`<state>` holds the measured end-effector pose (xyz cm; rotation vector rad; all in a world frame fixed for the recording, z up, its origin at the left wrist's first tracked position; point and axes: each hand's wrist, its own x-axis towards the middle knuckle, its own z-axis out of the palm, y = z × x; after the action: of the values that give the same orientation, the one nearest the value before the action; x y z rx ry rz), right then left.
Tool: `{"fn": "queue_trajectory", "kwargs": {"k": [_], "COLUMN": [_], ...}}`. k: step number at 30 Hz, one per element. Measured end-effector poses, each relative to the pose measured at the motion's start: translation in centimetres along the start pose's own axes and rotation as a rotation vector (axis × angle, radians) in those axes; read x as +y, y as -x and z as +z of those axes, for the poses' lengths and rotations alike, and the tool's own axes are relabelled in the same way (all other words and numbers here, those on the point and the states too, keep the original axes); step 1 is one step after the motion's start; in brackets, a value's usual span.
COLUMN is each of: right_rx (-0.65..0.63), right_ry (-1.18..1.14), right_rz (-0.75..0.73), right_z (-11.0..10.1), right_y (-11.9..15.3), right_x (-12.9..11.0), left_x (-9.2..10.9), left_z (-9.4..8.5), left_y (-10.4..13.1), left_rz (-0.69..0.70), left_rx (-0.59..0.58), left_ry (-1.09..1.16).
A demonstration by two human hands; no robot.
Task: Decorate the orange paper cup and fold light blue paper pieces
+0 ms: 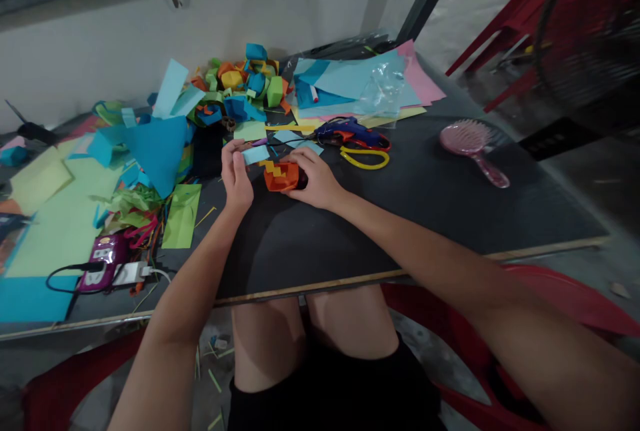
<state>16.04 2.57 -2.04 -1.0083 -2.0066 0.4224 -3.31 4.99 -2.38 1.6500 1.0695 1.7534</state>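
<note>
My right hand [319,181] is closed round the right side of a small orange folded-paper box [283,181]. A yellow zigzag paper strip [271,168] lies across the box's top edge. To the left, my left hand [237,174] pinches a small light blue piece of paper [256,155], held just beside the box. A thin purple item [261,142] shows near the left fingertips; its kind is unclear. Just beyond my right hand lie a blue glue gun [350,132] and a yellow-handled tool [367,159], probably scissors.
Folded paper pieces [233,81] are heaped at the back by the wall. Paper sheets [350,81] and clear plastic lie back right. A pink hairbrush [467,141] rests at right. Left are more paper, a purple power strip [106,261] and a white plug [131,273].
</note>
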Motion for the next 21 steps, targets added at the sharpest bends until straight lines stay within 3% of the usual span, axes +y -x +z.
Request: {"fn": "queue_trajectory", "kwargs": {"k": [4, 7, 9, 16, 21], "right_rx": [-0.043, -0.089, -0.078, -0.013, 0.041], "right_ry": [-0.092, -0.237, -0.314, -0.458, -0.625], "right_rz": [0.083, 0.159, 0.168, 0.168, 0.151], "right_z": [0.3, 0.4, 0.4, 0.6, 0.7], "right_y": [0.2, 0.3, 0.4, 0.3, 0.2], "right_x": [-0.2, 0.0, 0.1, 0.1, -0.1], "left_x": [0.6, 1.8, 2.4, 2.9, 3.2], "left_z": [-0.2, -0.5, -0.7, -1.3, -1.1], "left_y": [0.0, 0.0, 0.0, -0.3, -0.4], "left_rz": [0.078, 0.202, 0.239, 0.42, 0.504], "left_rx": [-0.046, -0.322, -0.436, -0.591, -0.68], "left_ry": [-0.042, -0.173, -0.24, -0.519, -0.582]}}
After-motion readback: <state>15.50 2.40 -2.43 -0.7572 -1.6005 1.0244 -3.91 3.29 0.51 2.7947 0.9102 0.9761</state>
